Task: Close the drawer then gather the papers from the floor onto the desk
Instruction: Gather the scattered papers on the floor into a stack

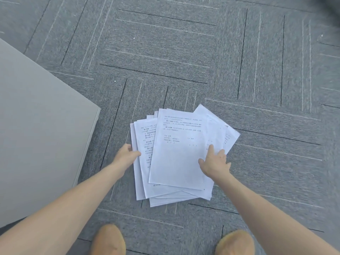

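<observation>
Several white printed papers [176, 159] lie in a loose, fanned stack on the grey carpet in front of me. My left hand [127, 153] grips the stack's left edge, thumb on top of the sheets. My right hand [214, 161] rests flat on the right side of the stack with its fingers spread. A pale grey desk surface [40, 135] fills the left of the view, its corner close to the papers. No drawer is in view.
Grey carpet tiles [257, 70] with line patterns stretch out ahead and to the right. My two feet in tan shoes [108, 240] stand at the bottom edge, just behind the papers.
</observation>
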`<act>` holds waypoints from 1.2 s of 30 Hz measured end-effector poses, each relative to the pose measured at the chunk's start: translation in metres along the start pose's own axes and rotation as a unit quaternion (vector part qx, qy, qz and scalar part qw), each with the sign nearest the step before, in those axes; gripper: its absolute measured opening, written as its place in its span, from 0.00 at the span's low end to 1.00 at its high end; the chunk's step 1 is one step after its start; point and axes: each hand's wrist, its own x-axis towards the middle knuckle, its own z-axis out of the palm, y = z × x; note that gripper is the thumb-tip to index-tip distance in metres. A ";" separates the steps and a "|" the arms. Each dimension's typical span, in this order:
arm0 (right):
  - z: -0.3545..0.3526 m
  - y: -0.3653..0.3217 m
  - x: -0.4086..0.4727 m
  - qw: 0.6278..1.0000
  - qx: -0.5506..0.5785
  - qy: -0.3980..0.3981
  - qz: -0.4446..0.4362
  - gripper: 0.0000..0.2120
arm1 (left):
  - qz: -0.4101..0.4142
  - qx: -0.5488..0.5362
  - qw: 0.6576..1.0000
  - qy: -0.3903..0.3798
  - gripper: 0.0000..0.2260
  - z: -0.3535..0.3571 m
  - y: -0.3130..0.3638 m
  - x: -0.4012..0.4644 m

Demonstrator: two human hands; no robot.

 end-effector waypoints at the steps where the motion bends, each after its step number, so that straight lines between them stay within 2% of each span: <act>1: 0.004 0.002 0.005 1.000 0.009 0.003 0.011 0.36 | -0.005 0.000 1.000 0.010 0.29 0.001 0.000 0.004; 6: 0.020 0.010 0.019 1.000 0.012 0.014 0.000 0.40 | -0.019 -0.038 0.999 0.026 0.31 -0.001 0.001 0.014; 12: 0.032 0.013 0.021 0.996 -0.034 0.030 -0.075 0.42 | -0.004 -0.061 0.998 0.019 0.13 0.006 0.001 0.014; 17: 0.032 0.014 0.022 0.991 0.006 0.056 -0.118 0.41 | 0.010 -0.070 0.997 0.012 0.17 0.013 0.000 0.013; 20: 0.032 0.018 0.023 0.992 0.051 0.081 -0.082 0.42 | 0.014 -0.071 0.997 0.026 0.17 0.013 0.000 0.010; 25: 0.035 0.019 0.027 0.994 0.037 0.040 -0.090 0.45 | 0.013 -0.089 0.996 0.028 0.18 0.017 0.000 0.010; 30: 0.036 0.008 0.023 0.984 -0.010 0.019 -0.174 0.44 | 0.021 -0.090 0.996 0.018 0.18 0.022 0.005 0.008; 33: 0.035 -0.005 0.021 0.978 0.011 0.004 -0.206 0.43 | 0.036 -0.077 0.996 0.001 0.20 0.024 0.006 0.006; 36: 0.036 -0.009 0.019 0.985 0.044 0.062 -0.153 0.41 | 0.045 -0.081 0.996 0.000 0.25 0.024 0.007 0.006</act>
